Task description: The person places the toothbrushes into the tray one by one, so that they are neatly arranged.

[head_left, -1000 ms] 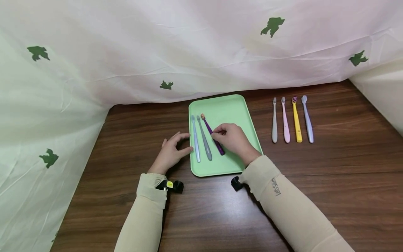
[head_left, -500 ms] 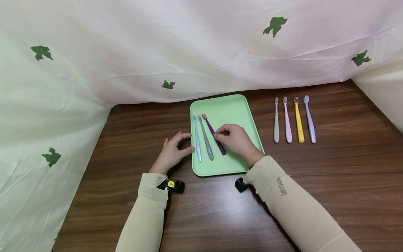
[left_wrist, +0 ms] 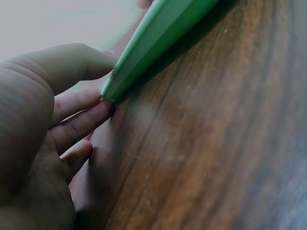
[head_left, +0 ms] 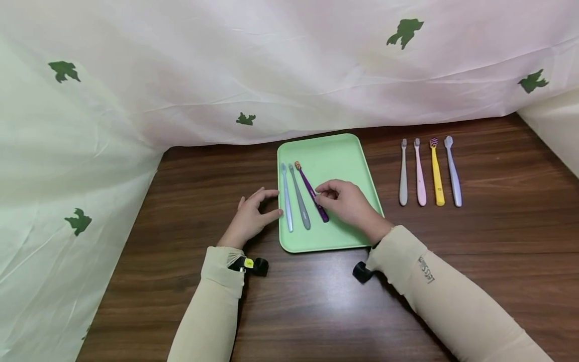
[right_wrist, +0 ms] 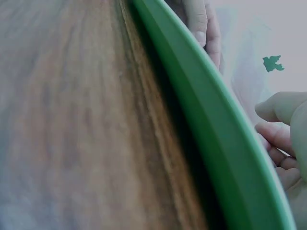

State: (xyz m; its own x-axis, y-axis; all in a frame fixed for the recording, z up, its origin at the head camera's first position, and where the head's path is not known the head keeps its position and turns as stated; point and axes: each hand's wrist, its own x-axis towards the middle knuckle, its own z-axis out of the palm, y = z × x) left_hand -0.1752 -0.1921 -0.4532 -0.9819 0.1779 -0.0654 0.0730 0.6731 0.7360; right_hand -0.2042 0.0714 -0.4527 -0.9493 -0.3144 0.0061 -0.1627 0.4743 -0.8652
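Observation:
A light green tray (head_left: 334, 151) lies on the brown table. In it, side by side, are a pale blue toothbrush (head_left: 287, 201), a grey toothbrush (head_left: 300, 201) and a purple toothbrush (head_left: 307, 184) with an orange-striped head. My right hand (head_left: 346, 201) is over the tray beside the purple handle, thumb and index fingertips slightly apart in the right wrist view. The tray wall hides the brushes there. At the tray's left edge, my left hand (head_left: 249, 218) touches the rim with spread thumb and index finger; its other fingers (left_wrist: 79, 124) reach the outer wall in the left wrist view.
Right of the tray, a grey toothbrush (head_left: 403, 176), a pink toothbrush (head_left: 420, 176), a yellow toothbrush (head_left: 437, 176) and a lavender-blue toothbrush (head_left: 454, 176) lie in a row on the table (head_left: 475, 261). White cloth (head_left: 190, 65) with green bird shapes borders the table.
My right hand has eased slightly right, off the purple toothbrush, which stays in place on the tray. My left hand keeps its place at the rim. The head view has shifted a little.

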